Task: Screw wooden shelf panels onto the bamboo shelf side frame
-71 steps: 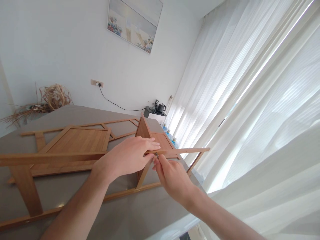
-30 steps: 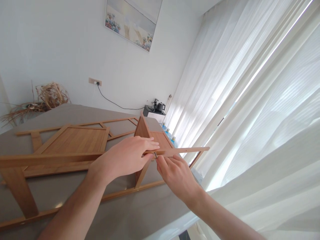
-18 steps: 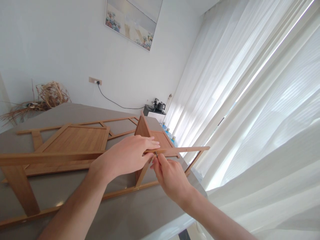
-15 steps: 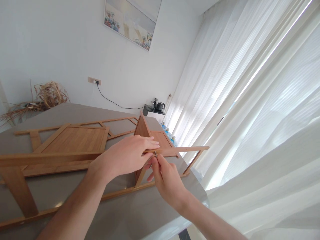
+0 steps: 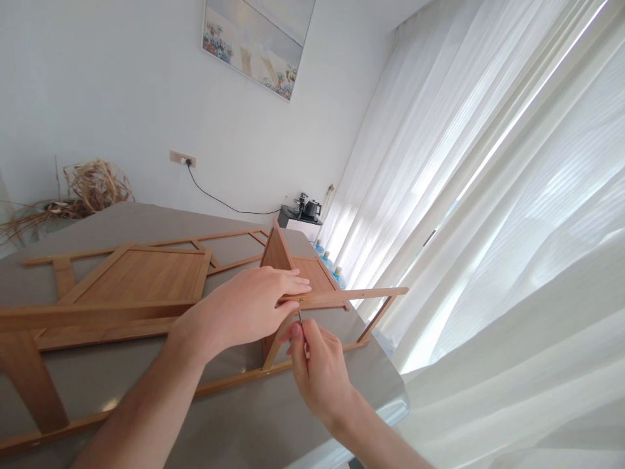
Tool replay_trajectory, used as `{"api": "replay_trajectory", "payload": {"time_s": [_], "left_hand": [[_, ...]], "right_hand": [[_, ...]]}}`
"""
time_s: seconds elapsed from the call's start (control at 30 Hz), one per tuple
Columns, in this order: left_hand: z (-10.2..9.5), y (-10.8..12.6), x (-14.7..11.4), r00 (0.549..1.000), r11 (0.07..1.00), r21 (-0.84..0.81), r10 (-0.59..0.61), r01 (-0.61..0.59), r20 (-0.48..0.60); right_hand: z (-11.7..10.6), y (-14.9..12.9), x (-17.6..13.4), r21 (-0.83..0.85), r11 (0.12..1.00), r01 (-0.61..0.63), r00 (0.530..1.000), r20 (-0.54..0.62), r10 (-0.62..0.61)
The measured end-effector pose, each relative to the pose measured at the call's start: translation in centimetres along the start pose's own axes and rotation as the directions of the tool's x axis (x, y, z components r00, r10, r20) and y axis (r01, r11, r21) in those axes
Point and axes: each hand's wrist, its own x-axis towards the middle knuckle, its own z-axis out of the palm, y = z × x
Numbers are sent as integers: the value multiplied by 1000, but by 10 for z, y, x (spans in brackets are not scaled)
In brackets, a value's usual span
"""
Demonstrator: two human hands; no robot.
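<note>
My left hand (image 5: 247, 303) is closed around a wooden rail (image 5: 354, 296), fingers over its top and thumb below. Just past the thumb, a small metal screw head (image 5: 302, 300) shows in the rail's side. My right hand (image 5: 319, 368) pinches a thin bent metal hex key (image 5: 300, 318) just below that screw; most of the key is hidden by the fingers. The rail belongs to a wooden frame lying on its side. An upright wooden panel (image 5: 277, 253) stands behind my left hand, joined to the frame.
The frame rests on a grey table (image 5: 234, 423) with a rounded right corner. Another wooden panel (image 5: 146, 273) lies flat at the left. Beyond the table are a small cabinet with a black kettle (image 5: 312, 208) and several bottles (image 5: 338, 277). White curtains (image 5: 488, 195) hang at the right.
My right hand has moved down and slightly left with the hex key, away from the screw head, which now shows. The left hand keeps its hold on the rail.
</note>
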Motion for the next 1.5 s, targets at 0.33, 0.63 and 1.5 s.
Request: {"api": "replay_trajectory", "payload": {"time_s": [0.33,0.63,1.5], "left_hand": [[2,0,1,1000,1000,8,8,-8,-18],[2,0,0,1000,999,24,-29,29,-10],[0,3,1,1000,1000,29,0,0,-6]], "right_hand": [[-19,22,18,-349,908,232,973,67,-223],[-44,14,31,-570,703,424,904,217,-369],[-5,20,7,-246,958,145,986,-50,-162]]}}
